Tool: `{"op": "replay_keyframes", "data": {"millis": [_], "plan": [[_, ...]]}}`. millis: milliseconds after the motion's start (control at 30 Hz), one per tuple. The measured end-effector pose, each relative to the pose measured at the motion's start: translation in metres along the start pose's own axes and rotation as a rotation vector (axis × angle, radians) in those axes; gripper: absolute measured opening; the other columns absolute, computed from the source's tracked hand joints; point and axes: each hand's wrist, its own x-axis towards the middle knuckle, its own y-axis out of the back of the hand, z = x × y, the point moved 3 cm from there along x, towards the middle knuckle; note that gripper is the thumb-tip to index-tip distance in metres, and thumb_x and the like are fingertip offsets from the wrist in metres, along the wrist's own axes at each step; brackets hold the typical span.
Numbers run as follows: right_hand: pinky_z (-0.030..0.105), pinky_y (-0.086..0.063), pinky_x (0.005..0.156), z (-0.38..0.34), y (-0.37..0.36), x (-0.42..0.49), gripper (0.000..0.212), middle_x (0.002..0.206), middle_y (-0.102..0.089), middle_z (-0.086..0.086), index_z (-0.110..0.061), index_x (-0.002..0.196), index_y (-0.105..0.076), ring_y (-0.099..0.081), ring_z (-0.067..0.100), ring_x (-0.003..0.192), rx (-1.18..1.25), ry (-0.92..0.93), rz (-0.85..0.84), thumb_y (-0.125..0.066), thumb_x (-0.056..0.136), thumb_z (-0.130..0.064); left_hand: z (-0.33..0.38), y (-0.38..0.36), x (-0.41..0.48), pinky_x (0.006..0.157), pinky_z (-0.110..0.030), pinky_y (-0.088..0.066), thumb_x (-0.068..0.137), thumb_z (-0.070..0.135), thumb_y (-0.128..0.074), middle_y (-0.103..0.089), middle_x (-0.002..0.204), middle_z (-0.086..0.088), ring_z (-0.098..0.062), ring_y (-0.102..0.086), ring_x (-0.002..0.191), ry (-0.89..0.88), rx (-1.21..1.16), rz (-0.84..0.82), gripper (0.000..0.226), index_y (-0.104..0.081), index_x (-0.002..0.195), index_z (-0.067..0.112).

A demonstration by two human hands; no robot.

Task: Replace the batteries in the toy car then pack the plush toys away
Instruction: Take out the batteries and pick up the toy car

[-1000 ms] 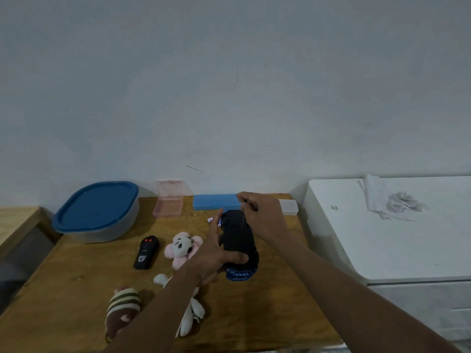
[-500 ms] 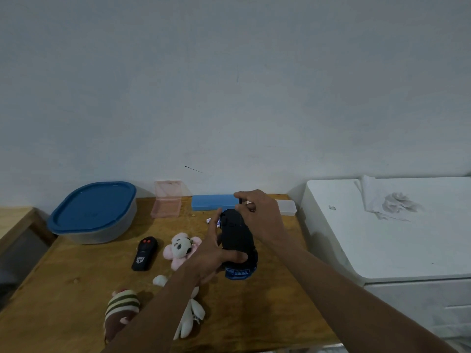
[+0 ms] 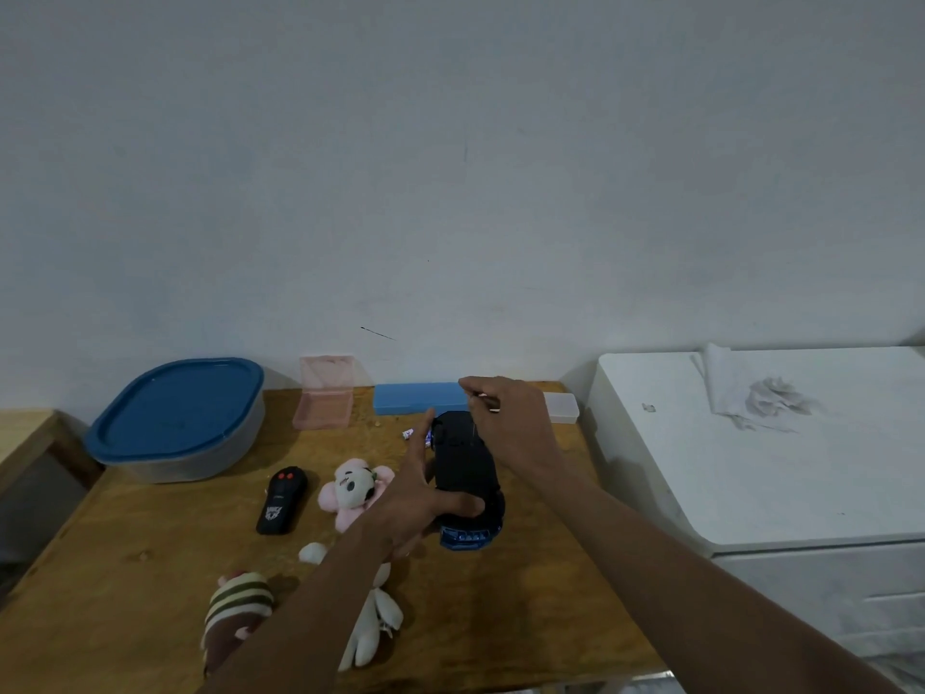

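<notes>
The wooden tabletop (image 3: 125, 583) carries one blue-lidded container (image 3: 175, 413) at its far left. The dark toy car (image 3: 463, 463) is near the tabletop's middle, in my left hand (image 3: 415, 508): my thumb wraps across its body and my fingers run straight along its left side. My right hand (image 3: 515, 428), just above the car's far end, pinches a thin tool (image 3: 472, 418). Three plush toys lie left of the car: the pink plush (image 3: 353, 488), the white plush (image 3: 373, 623) and the striped plush (image 3: 238, 608). One black remote (image 3: 281, 500) lies beside the pink plush.

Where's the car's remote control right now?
Head view: the remote control lies on the wooden table, left of centre, just left of the pink plush toy and in front of the blue-lidded container.
</notes>
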Motion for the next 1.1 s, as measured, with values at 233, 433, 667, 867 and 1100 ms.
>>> {"op": "replay_keyframes", "data": {"millis": [233,433,667,867,1100], "plan": [[0.027,-0.053,0.091,0.001,0.002,-0.001,0.021,0.109,-0.071,0.008,-0.008,0.108,-0.072,-0.067,0.017,0.096,0.036,-0.022,0.034,-0.061,0.089,-0.006,-0.001,0.000,-0.001,0.090,-0.058,-0.051,0.063,-0.015,-0.076,-0.052,0.135,-0.011,-0.035,-0.062,0.111,0.001,0.008,-0.021,0.124,-0.016,0.141,0.061],[0.008,-0.047,0.075,0.003,0.002,-0.004,0.015,0.093,-0.071,0.000,-0.011,0.093,-0.070,-0.063,0.005,0.082,0.059,-0.064,0.040,-0.060,0.088,-0.002,-0.003,0.000,0.001,0.087,-0.059,-0.052,0.060,-0.015,-0.079,-0.048,0.139,-0.012,-0.038,-0.060,0.114,0.002,0.014,-0.042,0.125,-0.019,0.138,0.063],[0.022,-0.055,0.067,0.012,0.011,-0.020,0.015,0.084,-0.062,-0.007,-0.019,0.088,-0.056,-0.062,0.009,0.078,0.070,-0.171,-0.018,-0.058,0.089,-0.003,-0.014,-0.007,0.007,0.090,-0.059,-0.051,0.045,0.000,-0.088,-0.046,0.142,-0.007,-0.035,-0.056,0.119,-0.013,0.049,-0.072,0.125,-0.026,0.127,0.070],[0.033,-0.054,0.055,0.038,0.025,-0.044,0.023,0.076,-0.065,0.007,-0.027,0.094,-0.044,-0.062,0.017,0.064,0.094,-0.336,-0.013,-0.056,0.091,-0.008,-0.036,-0.026,0.007,0.092,-0.055,-0.051,0.059,-0.019,-0.077,-0.050,0.136,-0.002,-0.030,-0.058,0.116,0.038,0.032,-0.130,0.124,-0.020,0.141,0.055],[0.018,-0.049,0.063,0.077,0.042,-0.066,0.023,0.092,-0.066,-0.001,-0.025,0.099,-0.049,-0.064,0.012,0.084,0.048,-0.488,0.029,-0.065,0.086,-0.017,-0.064,-0.047,0.012,0.098,-0.059,-0.045,0.053,-0.016,-0.078,-0.044,0.142,0.003,-0.030,-0.051,0.123,0.109,0.010,-0.138,0.128,-0.021,0.137,0.062]]}}
